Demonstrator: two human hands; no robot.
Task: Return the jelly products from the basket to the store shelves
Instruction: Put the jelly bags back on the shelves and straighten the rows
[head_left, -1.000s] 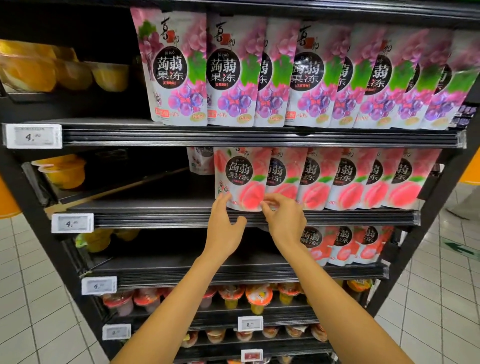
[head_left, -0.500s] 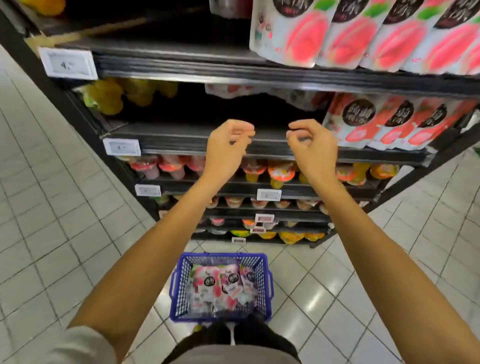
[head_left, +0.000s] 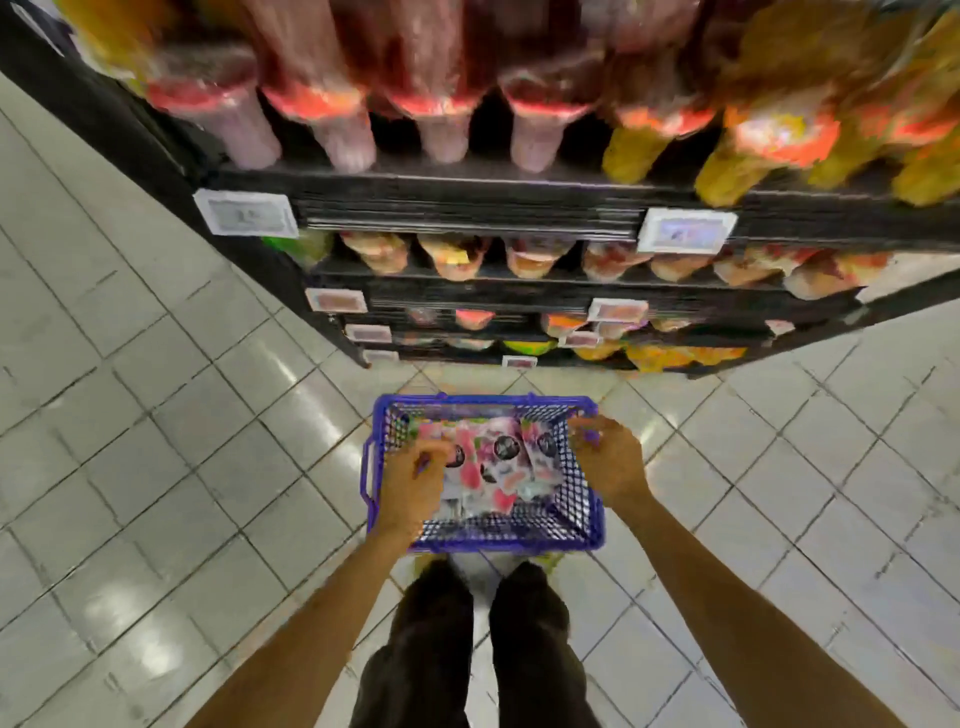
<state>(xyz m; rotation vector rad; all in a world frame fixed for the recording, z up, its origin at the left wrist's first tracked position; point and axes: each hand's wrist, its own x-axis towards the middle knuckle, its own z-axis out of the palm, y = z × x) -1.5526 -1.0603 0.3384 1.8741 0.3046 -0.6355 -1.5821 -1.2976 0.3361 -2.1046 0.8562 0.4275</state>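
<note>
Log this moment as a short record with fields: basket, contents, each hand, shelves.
basket: blue mesh basket standing on the tiled floor below the shelves
contents: several jelly pouches lying loose inside
left: left hand over the basket's left side, at the pouches; grip blurred
right: right hand at the basket's right rim; grip unclear
stock: jelly cups in rows, blurred

Just one view here, worn on the head: it tips steeply down onto the floor (head_left: 156, 415) and basket (head_left: 483, 401), with the shelves (head_left: 467, 208) looming close above.
</note>
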